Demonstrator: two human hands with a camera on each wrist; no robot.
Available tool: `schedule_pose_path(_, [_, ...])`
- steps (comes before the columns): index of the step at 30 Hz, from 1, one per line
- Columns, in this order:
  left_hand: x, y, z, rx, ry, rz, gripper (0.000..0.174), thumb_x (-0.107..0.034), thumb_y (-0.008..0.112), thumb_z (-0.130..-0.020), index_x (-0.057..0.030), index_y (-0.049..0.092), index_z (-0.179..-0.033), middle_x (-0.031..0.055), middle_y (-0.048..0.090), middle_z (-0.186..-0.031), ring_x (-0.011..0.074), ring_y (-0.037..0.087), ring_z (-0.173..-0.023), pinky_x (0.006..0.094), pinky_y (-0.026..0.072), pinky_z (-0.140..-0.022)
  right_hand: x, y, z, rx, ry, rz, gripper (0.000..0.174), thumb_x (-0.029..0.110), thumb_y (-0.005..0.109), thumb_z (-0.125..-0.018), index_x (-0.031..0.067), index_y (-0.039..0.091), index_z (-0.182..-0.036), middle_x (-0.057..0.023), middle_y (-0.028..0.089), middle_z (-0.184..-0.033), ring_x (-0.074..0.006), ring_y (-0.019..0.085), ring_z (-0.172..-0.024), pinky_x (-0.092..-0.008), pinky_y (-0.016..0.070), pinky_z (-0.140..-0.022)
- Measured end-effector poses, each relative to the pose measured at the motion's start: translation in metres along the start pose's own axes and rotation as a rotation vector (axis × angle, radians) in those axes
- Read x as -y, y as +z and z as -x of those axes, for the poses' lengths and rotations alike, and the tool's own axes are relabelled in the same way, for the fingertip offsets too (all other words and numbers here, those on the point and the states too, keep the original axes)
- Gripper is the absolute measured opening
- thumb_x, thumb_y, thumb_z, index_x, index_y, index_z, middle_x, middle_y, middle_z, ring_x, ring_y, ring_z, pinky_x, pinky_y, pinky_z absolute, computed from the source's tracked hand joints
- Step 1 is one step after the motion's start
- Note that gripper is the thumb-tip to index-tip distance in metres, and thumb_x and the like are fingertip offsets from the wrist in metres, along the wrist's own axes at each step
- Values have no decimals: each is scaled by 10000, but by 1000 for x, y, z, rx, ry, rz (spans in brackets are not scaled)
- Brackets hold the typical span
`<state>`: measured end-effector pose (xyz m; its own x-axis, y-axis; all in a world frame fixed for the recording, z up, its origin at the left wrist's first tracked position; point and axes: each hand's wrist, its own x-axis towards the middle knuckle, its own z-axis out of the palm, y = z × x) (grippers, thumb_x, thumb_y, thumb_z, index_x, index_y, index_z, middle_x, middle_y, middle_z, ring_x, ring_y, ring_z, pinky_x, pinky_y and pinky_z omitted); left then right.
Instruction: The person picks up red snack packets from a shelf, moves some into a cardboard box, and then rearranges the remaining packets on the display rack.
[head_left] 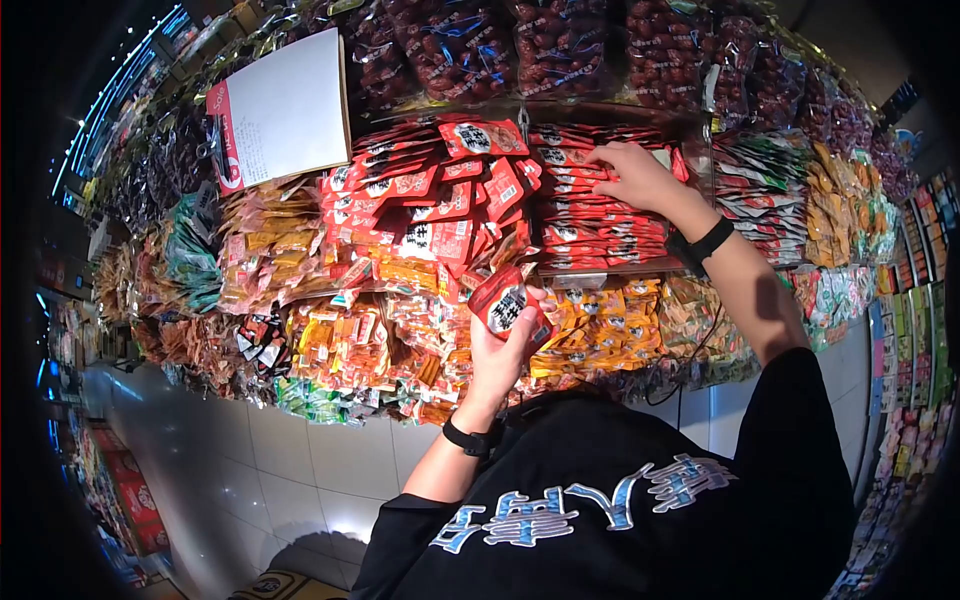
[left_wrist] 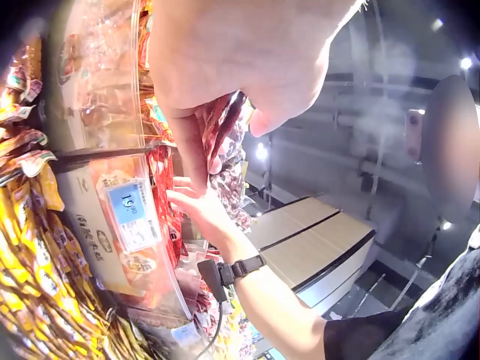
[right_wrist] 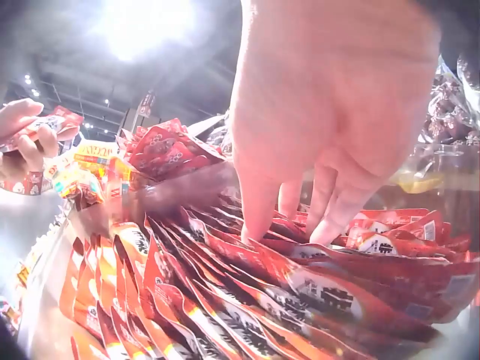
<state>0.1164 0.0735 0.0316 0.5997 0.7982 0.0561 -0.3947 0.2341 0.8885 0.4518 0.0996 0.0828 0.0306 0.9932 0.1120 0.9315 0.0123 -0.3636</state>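
Note:
In the head view my left hand point(head_left: 500, 352) grips a red snack packet point(head_left: 500, 303) with a white label and dark lettering, thumb across its front. The left wrist view shows the back of that hand large and near, with red wrapper edges between thumb and fingers. My right hand point(head_left: 640, 178) reaches over a clear bin of upright red packets point(head_left: 605, 235). Seen from the right wrist, its fingers point(right_wrist: 256, 214) point down, spread apart, with the tips at the top edges of the tightly lined packets point(right_wrist: 300, 289).
Left of the bin lies a loose heap of similar red packets point(head_left: 420, 205). A white sale sign point(head_left: 285, 110) stands behind it. Yellow packets point(head_left: 600, 325) line the front, bagged dark red snacks point(head_left: 560, 50) the back. A price tag point(left_wrist: 131, 214) fronts the bin.

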Motion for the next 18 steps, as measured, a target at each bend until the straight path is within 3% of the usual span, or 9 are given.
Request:
schedule_pose_path(4, [-8,0,2,35,-106,74,246,-94,523,-1017,31,539,-1228,137,663,-1106,240,687,-965,393,592,-840,-4,-7,9,-123,-49,-3,432,251,767,-810,66,637,-1178,-156,650,-1099,-346,616,-1059,-410,497,-914])
schedule_pose_path(7, [-9,0,2,47,-87,130,288,-175,502,-1032,23,531,-1240,143,663,-1109,254,684,-963,415,592,-835,-14,-19,12,-125,92,-4,432,297,721,-858,77,628,-1217,-156,645,-1122,-354,614,-1070,-414,490,-937])
schedule_pose_path(10, [-8,4,2,65,-86,114,327,-232,488,-1037,25,536,-1233,148,665,-1110,259,683,-962,420,588,-834,-30,-9,15,-122,0,-9,445,325,687,-882,77,619,-1245,-155,632,-1164,-349,597,-1107,-424,469,-976])
schedule_pose_path(11, [-8,6,2,74,-88,91,332,-239,490,-1036,27,539,-1229,148,665,-1111,258,683,-962,417,588,-834,-24,-7,15,-200,-86,74,482,314,709,-857,70,612,-1261,-148,611,-1211,-344,566,-1170,-434,446,-1012])
schedule_pose_path(18, [-9,12,8,89,-113,26,336,-247,496,-1032,29,557,-1213,141,656,-1123,247,683,-968,401,598,-807,0,7,-18,38,-288,103,631,305,759,-798,72,545,-1344,-128,579,-1261,-349,541,-1209,-442,453,-1011])
